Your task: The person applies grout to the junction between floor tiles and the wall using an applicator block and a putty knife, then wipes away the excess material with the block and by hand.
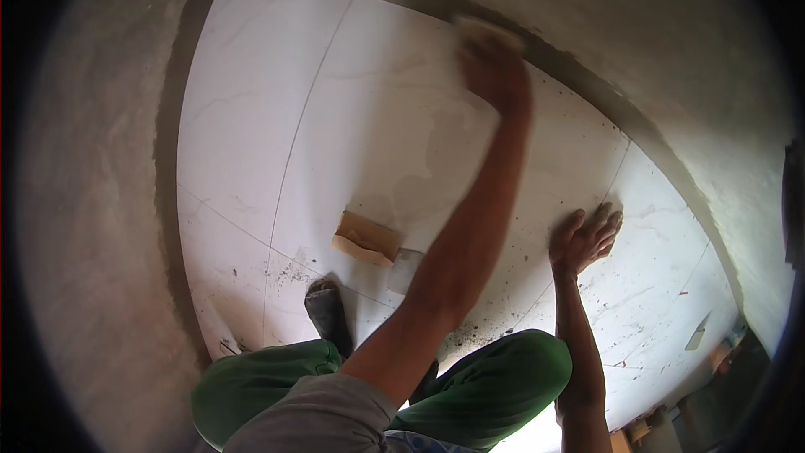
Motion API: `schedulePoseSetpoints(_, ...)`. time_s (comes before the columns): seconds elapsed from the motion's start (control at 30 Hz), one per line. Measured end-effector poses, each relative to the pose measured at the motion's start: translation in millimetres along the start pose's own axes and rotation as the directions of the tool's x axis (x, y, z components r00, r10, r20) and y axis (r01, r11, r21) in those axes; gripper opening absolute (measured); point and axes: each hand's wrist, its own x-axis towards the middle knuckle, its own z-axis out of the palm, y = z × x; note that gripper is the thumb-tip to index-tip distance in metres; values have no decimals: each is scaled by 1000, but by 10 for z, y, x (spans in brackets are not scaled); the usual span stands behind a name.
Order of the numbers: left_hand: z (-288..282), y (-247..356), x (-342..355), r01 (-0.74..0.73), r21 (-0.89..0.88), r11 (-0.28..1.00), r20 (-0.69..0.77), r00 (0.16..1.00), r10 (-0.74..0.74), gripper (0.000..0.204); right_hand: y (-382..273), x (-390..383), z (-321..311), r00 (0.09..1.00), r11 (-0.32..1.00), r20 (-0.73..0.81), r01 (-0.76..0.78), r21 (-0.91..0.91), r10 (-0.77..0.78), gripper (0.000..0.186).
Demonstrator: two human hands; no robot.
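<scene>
My left hand [490, 71] reaches forward to where the white tiled floor [377, 117] meets the wall. It is closed on a pale flat pad [488, 32] pressed at the floor's far edge; motion blur hides its exact kind. Farther right, my right hand [585, 239] rests palm down on the tiles, fingers spread, with nothing in it. A damp grey smear [449, 138] marks the tile near my left forearm. Along the wall's foot runs a dark grey mortar band [579, 75].
A folded brown cardboard piece [366, 237] lies before my dark shoe [328, 312], beside a flat grey piece [406, 270]. Dark crumbs [470, 335] are scattered near my green-trousered knees [511, 369]. Bare plastered walls [92, 159] enclose the left and far sides. Clutter [721, 386] stands at lower right.
</scene>
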Motion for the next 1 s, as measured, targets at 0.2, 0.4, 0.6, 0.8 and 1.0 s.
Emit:
schedulePoseSetpoints(0.2, -546, 673, 1487, 107, -161, 981, 66, 993, -97, 54, -195, 10, -23, 1000, 1000, -14, -12, 3, 12, 74)
schedulePoseSetpoints(0.4, -76, 85, 537, -128, 252, 959, 20, 992, 127, 54, -184, 48, 2, 999, 1000, -45, 3, -5, -4, 72)
schedulePoseSetpoints(0.6, -382, 517, 1478, -59, -135, 989, -40, 998, 54, 51, -187, 86, -34, 999, 1000, -31, -15, -2, 15, 71)
schedulePoseSetpoints(0.8, -362, 210, 1071, -140, 205, 969, -50, 987, 154, 49, -192, 54, 1, 996, 999, -70, 45, -18, -46, 73)
schedulePoseSetpoints(1.0, 21, 470, 2, -221, -102, 970, -63, 974, 216, 53, -92, 113, -31, 999, 999, -47, -23, -27, 22, 72)
